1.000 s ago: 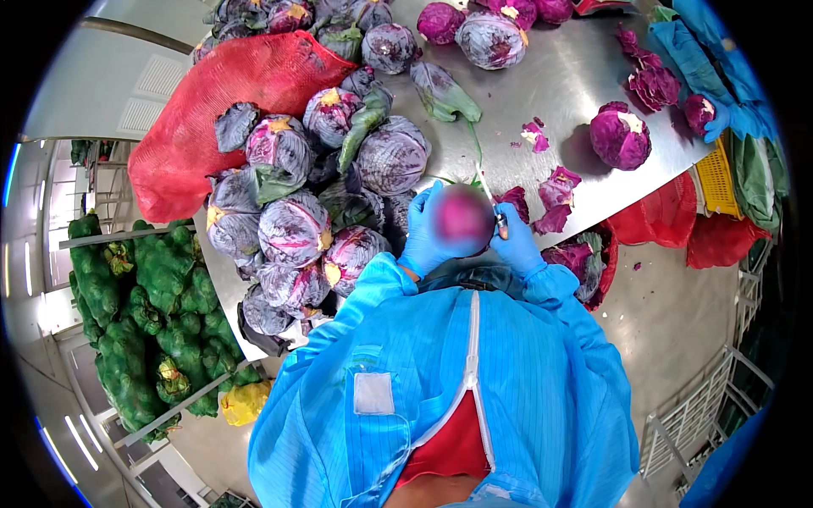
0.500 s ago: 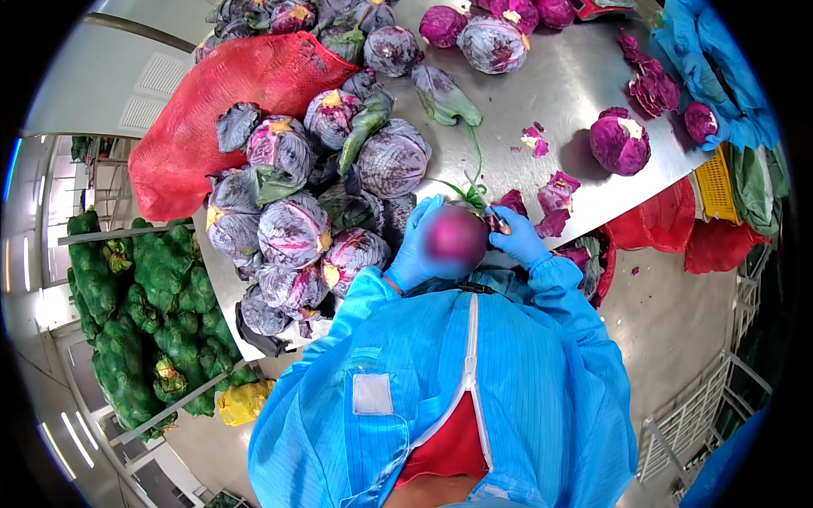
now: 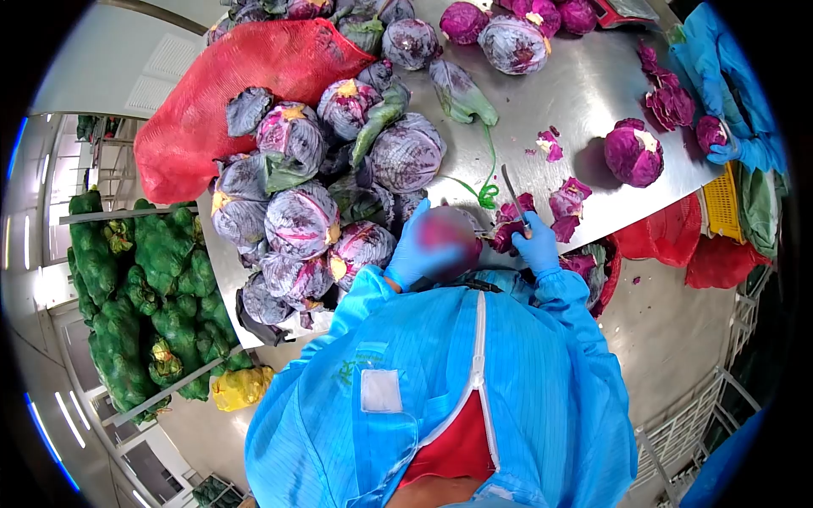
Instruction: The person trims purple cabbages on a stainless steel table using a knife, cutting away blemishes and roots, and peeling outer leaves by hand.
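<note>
At the near table edge, my left hand [image 3: 410, 252] in a blue glove is closed around a peeled red cabbage [image 3: 458, 264], partly blurred. My right hand [image 3: 537, 245], also gloved, grips a knife [image 3: 512, 194] whose blade points up and away from me, a little apart from the cabbage. Between the hands and just beyond lie torn purple leaves [image 3: 511, 225] and a loop of green string [image 3: 488, 195]. Unpeeled red cabbages [image 3: 302, 218] with dull outer leaves are heaped beside my left hand.
A red mesh sack [image 3: 246, 93] lies behind the heap on the metal table [image 3: 542, 97]. A trimmed cabbage [image 3: 634, 153] sits to the right. At far right is another person's gloved hand [image 3: 735, 146]. Green-netted produce [image 3: 127, 330] fills a rack at left.
My right hand has moved away from the cabbage with the knife, its blade now raised and visible. The cabbage remains in my left hand. The view has shifted slightly.
</note>
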`<action>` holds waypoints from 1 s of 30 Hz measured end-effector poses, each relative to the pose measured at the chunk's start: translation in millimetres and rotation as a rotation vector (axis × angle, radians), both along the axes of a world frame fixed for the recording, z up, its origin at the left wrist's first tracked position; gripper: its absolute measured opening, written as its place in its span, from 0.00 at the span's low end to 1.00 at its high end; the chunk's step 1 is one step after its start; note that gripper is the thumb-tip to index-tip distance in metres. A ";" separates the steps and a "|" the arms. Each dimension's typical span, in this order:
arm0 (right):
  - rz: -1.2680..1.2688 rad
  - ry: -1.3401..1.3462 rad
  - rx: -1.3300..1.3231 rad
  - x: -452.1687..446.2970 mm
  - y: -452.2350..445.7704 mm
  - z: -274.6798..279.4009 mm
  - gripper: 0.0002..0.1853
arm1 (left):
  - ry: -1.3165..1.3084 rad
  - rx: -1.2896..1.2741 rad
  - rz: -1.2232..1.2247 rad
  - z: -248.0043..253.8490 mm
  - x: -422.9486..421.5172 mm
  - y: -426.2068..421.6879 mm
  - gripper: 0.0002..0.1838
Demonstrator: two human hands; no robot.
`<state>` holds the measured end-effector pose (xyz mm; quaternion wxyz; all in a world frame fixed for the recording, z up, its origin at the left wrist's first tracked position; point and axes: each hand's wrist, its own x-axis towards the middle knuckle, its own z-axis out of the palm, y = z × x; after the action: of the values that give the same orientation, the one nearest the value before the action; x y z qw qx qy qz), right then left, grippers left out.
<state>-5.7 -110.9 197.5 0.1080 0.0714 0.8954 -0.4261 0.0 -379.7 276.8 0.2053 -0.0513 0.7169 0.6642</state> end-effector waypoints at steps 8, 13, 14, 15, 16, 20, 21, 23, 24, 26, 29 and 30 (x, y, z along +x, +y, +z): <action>0.181 0.185 -0.212 -13.6 -4.7 33.0 0.34 | 0.283 -0.169 0.067 -34.9 10.4 3.6 0.62; 0.284 0.007 -0.262 -21.5 -20.9 51.3 0.34 | 0.486 -0.353 -0.046 -21.0 -7.3 23.9 0.65; 0.267 -0.057 -0.252 -24.9 -20.4 50.3 0.33 | 0.509 -0.391 -0.065 -20.5 -9.6 25.4 0.66; 0.252 -0.125 -0.243 -26.5 -22.0 52.4 0.32 | 0.497 -0.407 -0.093 -17.1 -10.6 26.5 0.68; 0.253 -0.113 -0.230 -26.4 -23.5 54.9 0.31 | 0.502 -0.422 -0.105 -17.4 -10.4 26.8 0.68; 0.251 -0.067 -0.114 -25.3 -31.6 57.2 0.28 | 0.502 -0.458 -0.130 -16.0 -10.2 29.4 0.70; 0.251 -0.057 -0.069 -25.1 -35.2 57.8 0.28 | 0.502 -0.459 -0.124 -17.3 -10.0 29.3 0.71; 0.242 -0.018 0.029 -22.0 -41.7 62.7 0.26 | 0.511 -0.460 -0.111 -21.6 -10.6 28.3 0.72; 0.237 0.002 0.078 -19.2 -44.6 66.7 0.26 | 0.518 -0.460 -0.105 -24.3 -10.3 27.7 0.74; 0.224 0.028 0.111 -15.3 -46.4 73.1 0.25 | 0.507 -0.448 -0.100 -29.1 -10.5 25.9 0.75; 0.195 0.140 0.130 -10.9 -46.5 67.2 0.22 | 0.464 -0.414 -0.098 -30.2 -10.6 22.2 0.77; 0.181 0.190 0.130 -9.6 -45.9 61.7 0.21 | 0.462 -0.400 -0.099 -30.1 -11.0 21.4 0.77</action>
<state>-15.3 -156.8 259.3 0.0562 -0.0435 0.9300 -0.3605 -11.0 -358.3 246.7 0.0550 0.0967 0.8627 0.4934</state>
